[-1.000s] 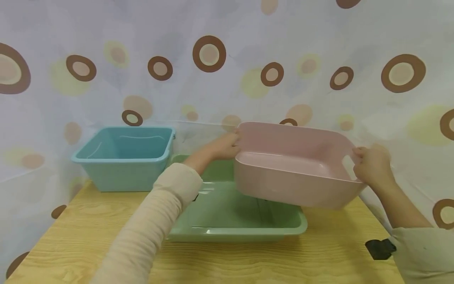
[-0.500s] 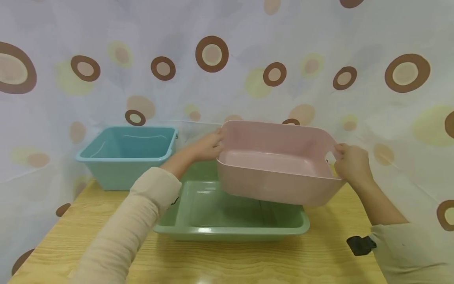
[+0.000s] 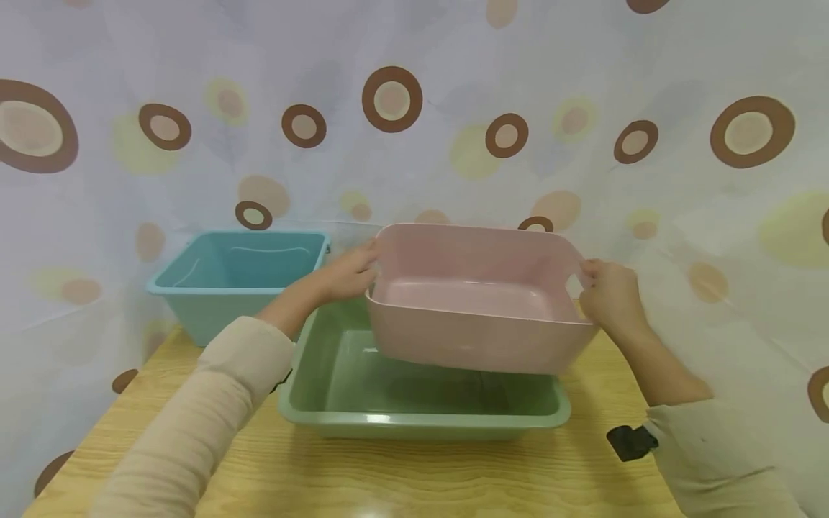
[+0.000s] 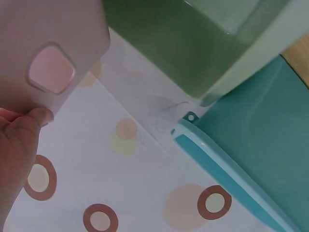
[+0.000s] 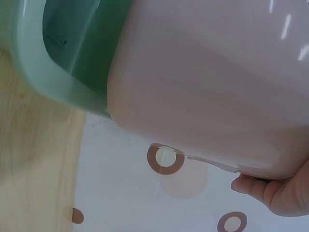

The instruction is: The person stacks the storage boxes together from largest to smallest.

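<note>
Pink and long, the plastic tub (image 3: 476, 334) hangs over the wide green plastic basin (image 3: 427, 421) because our left hand (image 3: 351, 273) and right hand (image 3: 611, 296) grip its ends.

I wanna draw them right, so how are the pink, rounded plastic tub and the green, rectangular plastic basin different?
The left hand and right hand hold the pink, rounded plastic tub tilted, while the green, rectangular plastic basin sits on the wood-grain table. The pink tub is thin-edged; the green basin is wide-rimmed. Both are open on top.
</note>
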`<state>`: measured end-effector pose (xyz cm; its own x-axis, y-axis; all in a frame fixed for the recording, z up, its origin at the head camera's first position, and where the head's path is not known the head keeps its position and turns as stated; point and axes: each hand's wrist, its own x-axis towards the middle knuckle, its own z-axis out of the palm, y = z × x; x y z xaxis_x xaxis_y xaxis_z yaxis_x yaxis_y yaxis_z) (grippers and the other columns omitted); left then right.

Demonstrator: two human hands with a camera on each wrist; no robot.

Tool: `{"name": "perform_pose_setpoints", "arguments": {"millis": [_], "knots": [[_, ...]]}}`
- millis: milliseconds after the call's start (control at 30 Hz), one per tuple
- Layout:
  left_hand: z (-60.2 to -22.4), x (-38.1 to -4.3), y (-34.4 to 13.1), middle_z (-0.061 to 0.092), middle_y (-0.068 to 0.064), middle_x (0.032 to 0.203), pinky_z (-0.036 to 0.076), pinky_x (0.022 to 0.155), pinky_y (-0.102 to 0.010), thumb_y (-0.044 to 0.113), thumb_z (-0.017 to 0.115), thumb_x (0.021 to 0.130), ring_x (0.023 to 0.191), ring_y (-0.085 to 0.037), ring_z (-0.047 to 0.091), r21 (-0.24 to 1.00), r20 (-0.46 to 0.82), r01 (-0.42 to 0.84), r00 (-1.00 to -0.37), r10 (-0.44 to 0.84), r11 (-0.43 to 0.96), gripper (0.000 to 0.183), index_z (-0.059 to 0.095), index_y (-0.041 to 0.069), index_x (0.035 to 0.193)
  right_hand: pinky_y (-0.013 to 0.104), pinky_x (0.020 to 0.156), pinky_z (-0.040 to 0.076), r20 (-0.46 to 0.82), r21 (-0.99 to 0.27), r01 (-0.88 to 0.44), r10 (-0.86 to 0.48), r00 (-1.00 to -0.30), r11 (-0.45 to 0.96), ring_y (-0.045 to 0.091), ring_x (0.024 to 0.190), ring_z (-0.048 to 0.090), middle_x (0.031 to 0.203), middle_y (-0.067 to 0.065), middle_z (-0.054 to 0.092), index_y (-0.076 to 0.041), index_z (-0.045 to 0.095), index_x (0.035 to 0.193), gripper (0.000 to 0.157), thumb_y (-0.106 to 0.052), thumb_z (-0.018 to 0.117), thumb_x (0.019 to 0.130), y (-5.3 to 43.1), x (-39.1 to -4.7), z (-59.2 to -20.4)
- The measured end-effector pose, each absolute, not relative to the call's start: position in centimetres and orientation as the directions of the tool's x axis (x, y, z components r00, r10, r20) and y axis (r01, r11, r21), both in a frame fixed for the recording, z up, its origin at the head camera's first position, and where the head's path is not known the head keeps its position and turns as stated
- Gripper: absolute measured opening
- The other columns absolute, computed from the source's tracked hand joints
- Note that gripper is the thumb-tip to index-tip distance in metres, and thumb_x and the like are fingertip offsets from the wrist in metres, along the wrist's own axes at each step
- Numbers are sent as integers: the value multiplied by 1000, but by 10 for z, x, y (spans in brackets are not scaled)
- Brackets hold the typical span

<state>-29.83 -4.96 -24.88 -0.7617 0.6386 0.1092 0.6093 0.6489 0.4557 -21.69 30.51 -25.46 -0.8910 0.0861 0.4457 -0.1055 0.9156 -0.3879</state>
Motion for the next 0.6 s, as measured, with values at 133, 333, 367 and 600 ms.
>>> {"name": "perform_pose_setpoints", "arguments": {"millis": [133,333,367,600], "knots": [[-252,-296,-61,3,-30,148,11,114,-46,8,25,92,139,-39,6,448,113,605,-769,630,658,53,13,-13,140,32,54,36,439,-388,-110,78,-895,915,51,93,54,113,33,54,18,53,114,56,12,37,61,295,-219,-257],[-260,-292,-75,3,-31,148,10,114,-47,7,25,92,139,-39,4,470,123,593,-777,617,654,54,12,-12,140,35,55,39,454,-399,-147,56,-889,905,53,100,51,112,34,55,17,54,113,55,13,35,61,282,-221,-265],[-263,-291,-77,3,-31,148,11,114,-48,6,26,92,139,-39,5,467,128,593,-779,614,655,54,12,-13,140,33,51,38,459,-401,-153,54,-887,903,54,99,51,111,34,55,17,54,112,55,14,35,61,280,-222,-267],[-280,-287,-86,3,-30,148,12,113,-49,5,27,93,138,-41,6,491,132,567,-799,587,661,53,11,-13,140,23,44,21,435,-417,-177,25,-900,891,31,51,45,111,36,53,20,53,112,51,17,34,65,272,-227,-284]]}}
